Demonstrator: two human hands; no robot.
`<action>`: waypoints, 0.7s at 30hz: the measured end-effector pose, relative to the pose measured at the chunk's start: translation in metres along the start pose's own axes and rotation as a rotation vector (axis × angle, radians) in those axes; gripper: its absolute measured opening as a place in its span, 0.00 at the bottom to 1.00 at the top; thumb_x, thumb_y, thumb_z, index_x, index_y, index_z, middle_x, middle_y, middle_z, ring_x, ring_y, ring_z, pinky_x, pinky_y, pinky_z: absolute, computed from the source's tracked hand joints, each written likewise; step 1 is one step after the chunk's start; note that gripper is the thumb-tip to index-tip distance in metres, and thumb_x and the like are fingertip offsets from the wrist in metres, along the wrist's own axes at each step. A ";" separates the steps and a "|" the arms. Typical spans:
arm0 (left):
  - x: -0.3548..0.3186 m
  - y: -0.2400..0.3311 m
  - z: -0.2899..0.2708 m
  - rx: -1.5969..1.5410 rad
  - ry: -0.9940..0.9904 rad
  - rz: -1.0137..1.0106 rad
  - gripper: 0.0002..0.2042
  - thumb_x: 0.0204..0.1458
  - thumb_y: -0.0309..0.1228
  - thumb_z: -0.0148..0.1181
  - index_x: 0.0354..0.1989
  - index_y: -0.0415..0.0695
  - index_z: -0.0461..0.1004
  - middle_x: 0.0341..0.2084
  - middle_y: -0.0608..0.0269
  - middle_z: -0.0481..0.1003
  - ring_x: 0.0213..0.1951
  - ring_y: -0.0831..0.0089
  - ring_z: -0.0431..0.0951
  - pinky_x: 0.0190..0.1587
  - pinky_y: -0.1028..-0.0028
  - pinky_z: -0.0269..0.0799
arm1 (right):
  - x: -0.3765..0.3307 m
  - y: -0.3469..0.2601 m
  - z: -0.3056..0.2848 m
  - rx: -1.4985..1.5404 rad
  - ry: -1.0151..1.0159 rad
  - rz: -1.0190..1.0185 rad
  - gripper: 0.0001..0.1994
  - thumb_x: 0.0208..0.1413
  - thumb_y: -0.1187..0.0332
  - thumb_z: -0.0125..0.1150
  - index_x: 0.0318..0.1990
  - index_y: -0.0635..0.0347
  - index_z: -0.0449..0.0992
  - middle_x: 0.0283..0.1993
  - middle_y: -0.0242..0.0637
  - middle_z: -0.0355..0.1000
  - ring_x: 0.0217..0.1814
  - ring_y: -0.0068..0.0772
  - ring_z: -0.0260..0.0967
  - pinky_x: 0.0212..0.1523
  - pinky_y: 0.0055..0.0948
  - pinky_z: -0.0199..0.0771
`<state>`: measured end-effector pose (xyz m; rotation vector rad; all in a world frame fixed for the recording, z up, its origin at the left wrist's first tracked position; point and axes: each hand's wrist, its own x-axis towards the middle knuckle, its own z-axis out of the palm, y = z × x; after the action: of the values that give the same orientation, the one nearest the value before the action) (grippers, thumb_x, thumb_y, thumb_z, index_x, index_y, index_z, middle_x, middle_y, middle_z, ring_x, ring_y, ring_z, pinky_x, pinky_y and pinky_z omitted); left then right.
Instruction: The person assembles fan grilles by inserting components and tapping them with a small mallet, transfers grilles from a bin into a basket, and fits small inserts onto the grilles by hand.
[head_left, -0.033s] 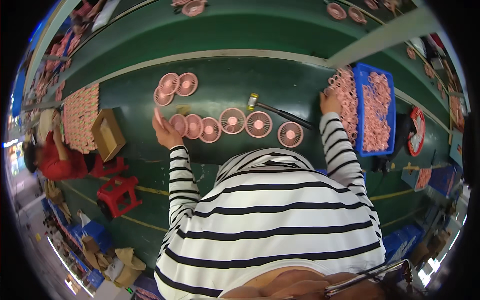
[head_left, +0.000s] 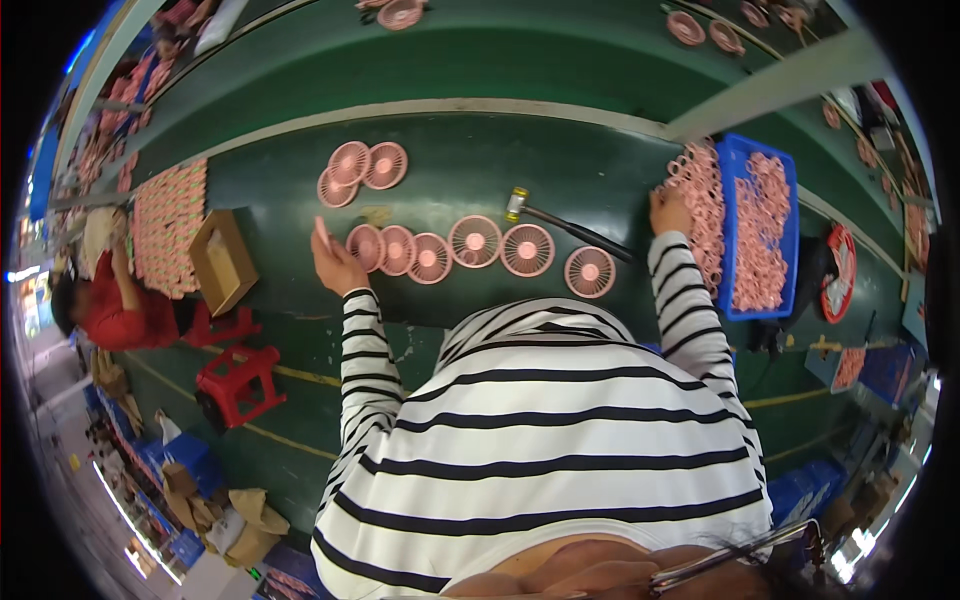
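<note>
Left hand: partly closed, thumb and fingers about a thin pink piece seen edge-on, at the left end of the row
Right hand: fingers half curled at the left side of the ring pile; whether it has hold of a ring, I cannot tell
Grilles: six round pink ones in a row across the bench, the left ones overlapping, the rightmost set apart; three more overlap in a cluster farther off
Hammer: beyond the row, yellow-ended head to the left, black handle slanting down to the right, close to the rightmost grille
Far edge: pale rail curving along the bench
Near edge: the striped shirt leans up to it, close below the row
Room: a broad stretch of green top between cluster and right hand, beyond the hammer; a narrower strip between hammer and ring pile
Right side: blue crate of pink parts, against the pile
Left side: carton at the near edge, just beside rows of pink parts
Writing: pale marks on a blue box at lower right, too small to read
</note>
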<state>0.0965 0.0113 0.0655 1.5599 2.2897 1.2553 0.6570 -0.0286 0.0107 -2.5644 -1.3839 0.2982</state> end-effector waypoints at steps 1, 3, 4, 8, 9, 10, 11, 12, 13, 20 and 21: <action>0.000 -0.021 -0.002 0.085 -0.038 0.001 0.19 0.58 0.32 0.49 0.58 0.49 0.67 0.48 0.56 0.75 0.49 0.56 0.75 0.53 0.58 0.65 | -0.003 -0.006 -0.003 0.071 -0.089 0.063 0.13 0.57 0.55 0.55 0.42 0.51 0.73 0.45 0.48 0.73 0.44 0.54 0.73 0.42 0.48 0.73; -0.003 -0.046 -0.002 0.212 -0.134 -0.054 0.19 0.58 0.39 0.49 0.58 0.55 0.69 0.53 0.61 0.72 0.56 0.58 0.69 0.59 0.44 0.53 | -0.012 -0.008 0.000 0.087 0.030 -0.073 0.13 0.55 0.55 0.58 0.36 0.54 0.74 0.38 0.46 0.75 0.38 0.53 0.73 0.38 0.48 0.73; -0.005 -0.047 0.002 0.359 -0.163 -0.042 0.18 0.59 0.41 0.48 0.57 0.56 0.70 0.55 0.61 0.71 0.58 0.59 0.67 0.60 0.42 0.52 | -0.017 -0.007 0.000 0.092 0.090 -0.142 0.13 0.54 0.54 0.60 0.35 0.55 0.75 0.36 0.46 0.76 0.36 0.52 0.74 0.37 0.48 0.72; 0.003 -0.058 0.011 0.470 -0.178 0.011 0.19 0.57 0.47 0.50 0.52 0.51 0.72 0.57 0.57 0.68 0.61 0.54 0.63 0.60 0.41 0.51 | -0.026 -0.020 0.002 0.322 0.002 -0.059 0.15 0.54 0.54 0.61 0.33 0.58 0.74 0.28 0.44 0.75 0.31 0.52 0.73 0.35 0.46 0.73; 0.008 -0.060 0.015 0.420 -0.123 0.070 0.20 0.57 0.47 0.51 0.51 0.48 0.72 0.57 0.54 0.68 0.61 0.53 0.63 0.60 0.42 0.51 | -0.027 -0.025 0.002 0.384 -0.081 0.000 0.15 0.56 0.55 0.58 0.34 0.58 0.75 0.26 0.43 0.75 0.30 0.53 0.73 0.34 0.44 0.73; 0.018 -0.064 0.022 0.345 -0.130 0.128 0.22 0.55 0.46 0.54 0.51 0.43 0.71 0.56 0.47 0.67 0.61 0.49 0.62 0.61 0.46 0.52 | -0.028 -0.023 0.005 0.290 -0.032 -0.040 0.14 0.57 0.55 0.57 0.34 0.58 0.75 0.26 0.43 0.75 0.30 0.53 0.73 0.34 0.44 0.73; 0.028 -0.058 0.030 0.281 -0.107 0.174 0.22 0.55 0.45 0.55 0.52 0.43 0.71 0.56 0.45 0.66 0.60 0.47 0.62 0.61 0.48 0.53 | -0.028 -0.023 0.007 0.194 0.015 -0.081 0.14 0.58 0.56 0.56 0.35 0.58 0.75 0.26 0.44 0.75 0.30 0.53 0.73 0.33 0.44 0.73; 0.038 -0.052 0.038 0.215 -0.084 0.219 0.22 0.54 0.44 0.56 0.52 0.42 0.70 0.56 0.42 0.66 0.60 0.46 0.62 0.61 0.51 0.54 | -0.029 -0.021 0.007 0.031 0.059 -0.136 0.13 0.59 0.57 0.54 0.36 0.58 0.75 0.32 0.46 0.75 0.34 0.54 0.73 0.34 0.45 0.73; 0.049 -0.048 0.045 0.245 -0.081 0.239 0.25 0.53 0.44 0.58 0.55 0.42 0.68 0.56 0.39 0.65 0.59 0.43 0.61 0.61 0.52 0.56 | -0.030 -0.023 0.008 0.038 0.152 -0.173 0.13 0.58 0.57 0.55 0.37 0.57 0.75 0.37 0.46 0.74 0.36 0.54 0.72 0.35 0.45 0.73; 0.111 -0.019 0.096 0.376 -0.283 0.201 0.38 0.44 0.49 0.65 0.64 0.54 0.58 0.59 0.40 0.61 0.65 0.46 0.55 0.60 0.41 0.52 | -0.048 -0.035 0.005 -0.042 0.030 -0.104 0.09 0.54 0.61 0.59 0.39 0.52 0.72 0.43 0.43 0.68 0.41 0.54 0.71 0.38 0.46 0.73; 0.114 -0.028 0.102 0.394 -0.271 0.188 0.40 0.39 0.45 0.69 0.64 0.57 0.58 0.55 0.43 0.65 0.61 0.48 0.61 0.57 0.46 0.60 | -0.051 -0.041 0.001 -0.009 0.018 -0.124 0.09 0.54 0.62 0.59 0.38 0.52 0.72 0.43 0.44 0.68 0.41 0.55 0.71 0.38 0.45 0.73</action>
<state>0.0729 0.1582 0.0199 1.9667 2.3499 0.5870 0.5965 -0.0497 0.0251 -2.4686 -1.5322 0.2485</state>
